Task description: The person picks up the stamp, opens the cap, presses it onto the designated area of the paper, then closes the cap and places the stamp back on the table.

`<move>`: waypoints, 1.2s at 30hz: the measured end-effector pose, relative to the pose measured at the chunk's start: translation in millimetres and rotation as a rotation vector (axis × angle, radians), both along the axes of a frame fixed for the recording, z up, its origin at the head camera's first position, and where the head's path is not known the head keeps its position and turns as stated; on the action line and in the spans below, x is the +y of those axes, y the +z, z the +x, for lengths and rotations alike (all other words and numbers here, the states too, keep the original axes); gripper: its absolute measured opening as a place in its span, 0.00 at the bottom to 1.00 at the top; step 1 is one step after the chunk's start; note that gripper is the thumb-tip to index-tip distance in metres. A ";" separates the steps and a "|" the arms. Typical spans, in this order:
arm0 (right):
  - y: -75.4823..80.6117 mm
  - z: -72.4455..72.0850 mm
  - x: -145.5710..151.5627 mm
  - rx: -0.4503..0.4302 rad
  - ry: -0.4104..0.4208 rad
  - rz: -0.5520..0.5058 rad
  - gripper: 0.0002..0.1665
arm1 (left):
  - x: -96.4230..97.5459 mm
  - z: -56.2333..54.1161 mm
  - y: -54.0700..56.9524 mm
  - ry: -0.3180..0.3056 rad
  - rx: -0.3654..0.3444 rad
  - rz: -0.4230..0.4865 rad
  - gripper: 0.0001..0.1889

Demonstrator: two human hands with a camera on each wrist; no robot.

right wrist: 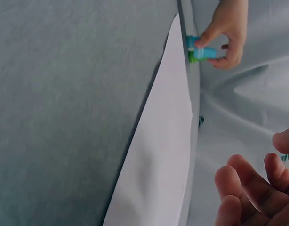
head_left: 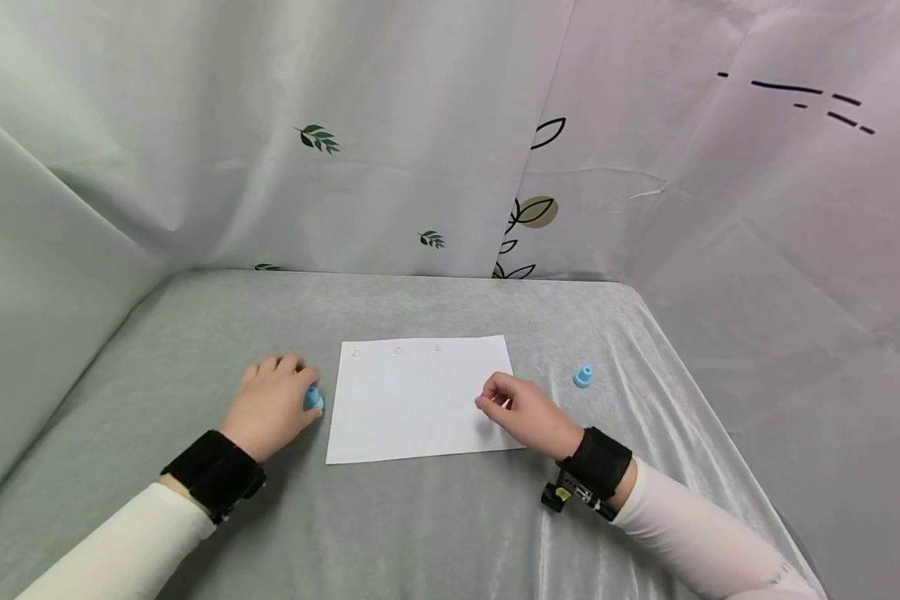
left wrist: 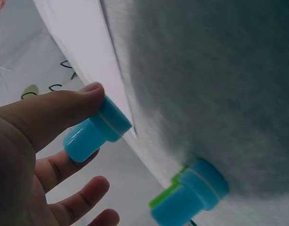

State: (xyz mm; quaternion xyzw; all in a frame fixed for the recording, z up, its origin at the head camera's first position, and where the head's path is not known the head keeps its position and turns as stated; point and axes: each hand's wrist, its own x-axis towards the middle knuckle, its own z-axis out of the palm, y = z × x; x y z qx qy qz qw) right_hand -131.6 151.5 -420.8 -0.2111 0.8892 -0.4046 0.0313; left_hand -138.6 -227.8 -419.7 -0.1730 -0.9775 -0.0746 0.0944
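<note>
Between thumb and forefinger my left hand [head_left: 270, 407] pinches a small blue toy stamp [left wrist: 100, 127], just left of a white sheet of paper [head_left: 412, 408]. A second blue stamp [left wrist: 194, 190] stands on the cloth close by, partly covering a green stamp [left wrist: 164, 197]. My right hand [head_left: 527, 414] hovers over the sheet's right side. Its fingers are loosely bent and nothing shows between them in the right wrist view. Faint reddish marks [head_left: 398, 351] run along the paper's far edge.
Another blue stamp [head_left: 582, 377] stands on the grey cloth [head_left: 420, 533] to the right of the paper. Pale patterned curtains [head_left: 390, 167] hang behind the table and at both sides.
</note>
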 end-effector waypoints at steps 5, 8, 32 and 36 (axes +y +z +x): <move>-1.7 0.4 11.7 0.000 -0.018 -0.012 0.09 | -5.4 -1.6 -4.3 0.036 -0.021 -0.027 0.19; -3.6 0.0 16.6 0.013 -0.015 -0.026 0.10 | -7.9 -1.7 -5.5 0.049 -0.033 -0.032 0.17; -4.4 1.4 21.9 0.025 -0.050 0.020 0.07 | 0.5 1.5 1.3 0.068 -0.044 -0.031 0.29; -2.7 -1.2 24.5 0.080 -0.070 0.065 0.10 | 11.9 3.4 6.9 0.022 -0.030 0.001 0.31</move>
